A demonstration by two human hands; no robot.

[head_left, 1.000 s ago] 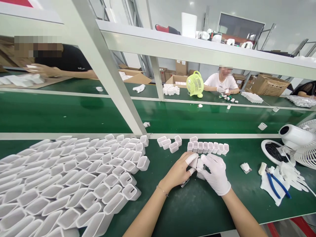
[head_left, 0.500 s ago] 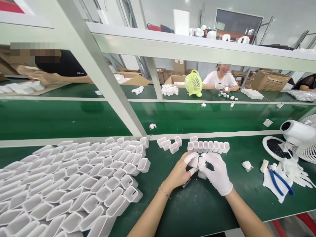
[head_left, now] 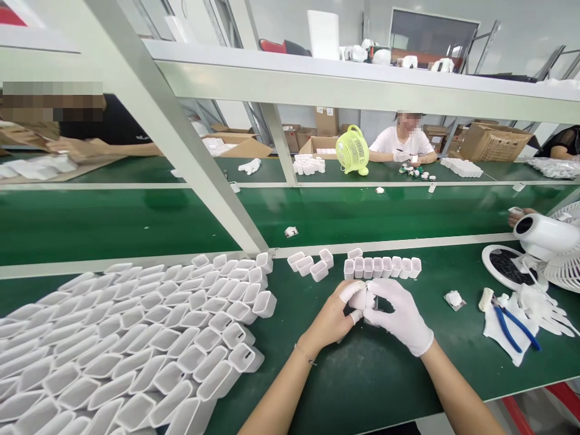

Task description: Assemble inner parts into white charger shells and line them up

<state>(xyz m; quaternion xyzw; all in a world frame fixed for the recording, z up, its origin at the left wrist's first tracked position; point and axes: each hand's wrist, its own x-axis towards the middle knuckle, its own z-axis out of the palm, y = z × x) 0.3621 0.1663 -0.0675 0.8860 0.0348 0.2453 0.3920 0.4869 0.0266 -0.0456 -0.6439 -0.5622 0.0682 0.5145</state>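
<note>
My left hand [head_left: 330,315], bare except for white covers on the thumb and forefinger, is closed on a small white plastic housing [head_left: 357,298]. From the other side my right hand [head_left: 403,314], in a white glove, grips at the same housing with thumb and fingertips. What lies between the right fingertips is mostly hidden. Just beyond my hands stands a row of open white housings [head_left: 383,267], with several loose ones [head_left: 319,270] to its left. A large block of similar open housings [head_left: 131,344] fills the left of the green table.
Blue-handled pliers [head_left: 508,326] and white gloves [head_left: 546,309] lie at right, near a small white part [head_left: 454,300]. A white fan [head_left: 546,241] stands behind them. Beyond the table runs a green conveyor [head_left: 335,214] carrying small parts. Co-workers sit across it; a slanted post [head_left: 199,157] rises at left.
My right fingers have closed in nearer to the left ones around the housing. Small parts on the conveyor have shifted right. Another person's hand has appeared behind the white fan, holding a white part.
</note>
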